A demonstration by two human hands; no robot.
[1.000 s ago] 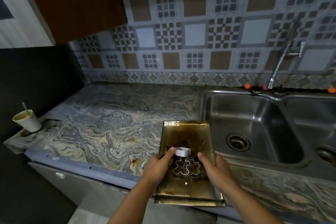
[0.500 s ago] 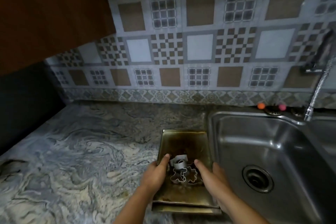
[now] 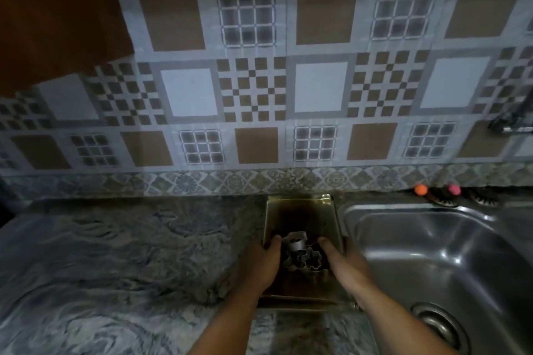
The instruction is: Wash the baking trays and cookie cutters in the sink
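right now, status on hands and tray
Left hand and right hand grip tray. Cutters in tray, over counter. Sink right, unblocked.

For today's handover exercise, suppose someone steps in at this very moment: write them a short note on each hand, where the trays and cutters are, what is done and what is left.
Left hand: gripping the baking tray's left edge.
Right hand: gripping its right edge.
Tray: on or just above the countertop, immediately left of the sink; contact unclear. A second rim seems to show beneath its near end.
Cookie cutters: piled in the tray between the thumbs.
Done: nothing washed; the sink basin holds nothing.
Left: move everything into the sink and wash it.
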